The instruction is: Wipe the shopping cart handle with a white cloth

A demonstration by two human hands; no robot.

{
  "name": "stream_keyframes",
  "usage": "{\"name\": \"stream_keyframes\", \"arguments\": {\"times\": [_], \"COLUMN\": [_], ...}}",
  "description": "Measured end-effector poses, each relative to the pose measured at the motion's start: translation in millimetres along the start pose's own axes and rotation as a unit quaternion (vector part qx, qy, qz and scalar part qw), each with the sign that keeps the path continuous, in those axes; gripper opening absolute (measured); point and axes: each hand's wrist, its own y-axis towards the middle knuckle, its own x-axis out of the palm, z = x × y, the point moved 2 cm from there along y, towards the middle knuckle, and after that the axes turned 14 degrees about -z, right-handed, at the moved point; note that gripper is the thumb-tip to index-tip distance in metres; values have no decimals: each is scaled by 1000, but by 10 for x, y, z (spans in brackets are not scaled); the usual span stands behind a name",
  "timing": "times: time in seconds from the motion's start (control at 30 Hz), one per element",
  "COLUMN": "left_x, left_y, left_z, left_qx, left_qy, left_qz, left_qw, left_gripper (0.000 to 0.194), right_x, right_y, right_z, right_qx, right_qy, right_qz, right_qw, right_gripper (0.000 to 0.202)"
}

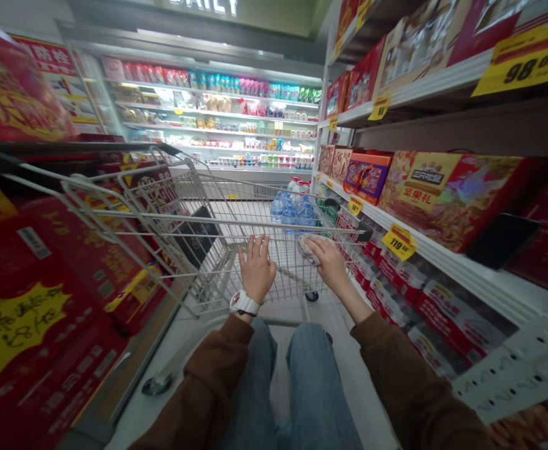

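A metal shopping cart (236, 223) stands right in front of my knees, its wire side facing me. My left hand (258, 270), with a white watch on its wrist, is at the wire side, fingers spread and outstretched, holding nothing. Whether its fingertips touch the wires I cannot tell. At the right part of the same side, my right hand (329, 257) presses a crumpled whitish cloth (308, 249) against the wires. Part of the cloth is hidden under the fingers.
Red gift boxes (34, 300) are stacked close on the left. On the right run white shelves (443, 265) with boxed goods, price tags and a black phone-like slab (503, 240). Bottled water (295, 209) stands beyond the cart, before a lit refrigerated display (227, 125). A cart wheel (157, 384) is near my left.
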Motion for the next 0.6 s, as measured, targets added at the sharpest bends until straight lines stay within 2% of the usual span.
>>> {"name": "stream_keyframes", "arguments": {"times": [0.13, 0.23, 0.33, 0.47, 0.6], "left_x": [63, 133, 193, 236, 305], "left_y": [-99, -135, -76, 91, 192], "left_z": [136, 319, 502, 706, 817], "left_qx": [16, 63, 103, 123, 109], "left_qy": [3, 6, 8, 6, -6], "left_qz": [-8, -38, -66, -73, -70], "left_qw": [1000, 997, 992, 990, 992], "left_gripper": [62, 63, 66, 70, 68], "right_x": [-33, -32, -87, -206, -173], "right_y": [29, 8, -60, -91, -46], "right_z": [17, -13, 2, 159, 295], "right_qx": [21, -4, -32, 9, 16], "right_qy": [-5, 2, 1, -14, -17], "right_qz": [8, -29, -58, -21, -3], "right_qw": [1000, 1000, 998, 1000, 1000], "right_gripper": [78, 79, 80, 80, 80]}}
